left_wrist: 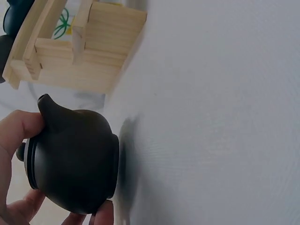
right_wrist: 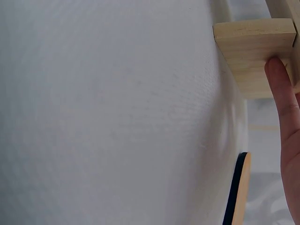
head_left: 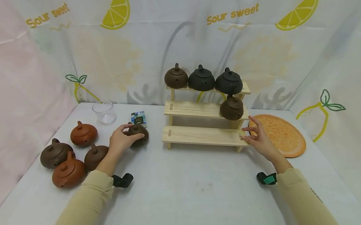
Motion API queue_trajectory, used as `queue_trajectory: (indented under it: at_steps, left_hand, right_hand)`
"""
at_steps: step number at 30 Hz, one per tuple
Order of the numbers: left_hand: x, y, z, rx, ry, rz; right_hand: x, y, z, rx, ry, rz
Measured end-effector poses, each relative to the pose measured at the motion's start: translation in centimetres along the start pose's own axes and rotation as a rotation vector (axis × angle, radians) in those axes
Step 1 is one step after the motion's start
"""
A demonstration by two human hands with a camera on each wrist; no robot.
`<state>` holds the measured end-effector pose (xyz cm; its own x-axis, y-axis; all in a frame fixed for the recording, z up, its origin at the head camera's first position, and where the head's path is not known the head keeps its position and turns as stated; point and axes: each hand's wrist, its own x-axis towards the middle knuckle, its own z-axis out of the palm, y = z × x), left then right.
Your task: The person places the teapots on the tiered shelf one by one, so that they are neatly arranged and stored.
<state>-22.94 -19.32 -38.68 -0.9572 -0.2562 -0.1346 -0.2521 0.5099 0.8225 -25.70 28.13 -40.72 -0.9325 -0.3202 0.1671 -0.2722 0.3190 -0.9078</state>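
Note:
My left hand (head_left: pixel 121 140) grips a small dark brown teapot (head_left: pixel 140 132) by its sides, thumb near the spout and fingers around the far side. In the left wrist view the teapot (left_wrist: pixel 75 159) has its base close to the cloth, with a shadow beside it; a slight gap shows. At the right end of a three-tier wooden stand (head_left: pixel 201 135) is my right hand (head_left: pixel 260 141). Its straight thumb (right_wrist: pixel 281 89) touches the stand's side near the lowest shelf. A brown teapot (head_left: pixel 232 108) sits at the right end of the middle shelf.
A brown teapot (head_left: pixel 176 78) and two black teapots (head_left: pixel 201 79) line the top shelf. Several brown and reddish teapots (head_left: pixel 69 172) stand at left, near a clear glass cup (head_left: pixel 105 113). A small printed box (head_left: pixel 138 118) lies behind the left hand. An orange round mat (head_left: pixel 281 136) lies at right.

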Motion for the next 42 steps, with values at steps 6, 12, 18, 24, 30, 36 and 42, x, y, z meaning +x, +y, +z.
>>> queue_trajectory:
  at_steps: [6, 12, 18, 24, 30, 36, 42]
  left_hand:
    - [-0.5, 1.0, -0.8, -0.043, -0.004, 0.078]
    - [-1.0, 2.6, -1.2, -0.105, -0.031, 0.183]
    - [-1.2, 4.5, -0.5, -0.125, -0.049, 0.265]
    - [-1.1, 6.4, 0.4, -0.145, -0.077, 0.309]
    - [-1.1, 8.4, 1.3, -0.158, -0.107, 0.351]
    - [-0.8, 10.2, 2.5, -0.166, -0.142, 0.371]
    - [-0.5, 11.6, 3.7, -0.157, -0.178, 0.399]
  right_hand:
    - [0.0, 0.1, -0.1, -0.007, 0.009, -0.021]
    - [0.0, -0.1, 0.0, -0.006, -0.003, -0.012]
    - [0.1, -0.1, 0.0, -0.012, -0.001, -0.001]
    - [0.2, 0.2, 0.0, -0.006, 0.005, -0.016]
    - [0.2, 0.2, 0.0, -0.012, 0.013, -0.019]
    - [0.1, -0.1, 0.0, -0.006, 0.015, -0.006]
    - [0.1, -0.2, 0.0, 0.008, 0.014, -0.018]
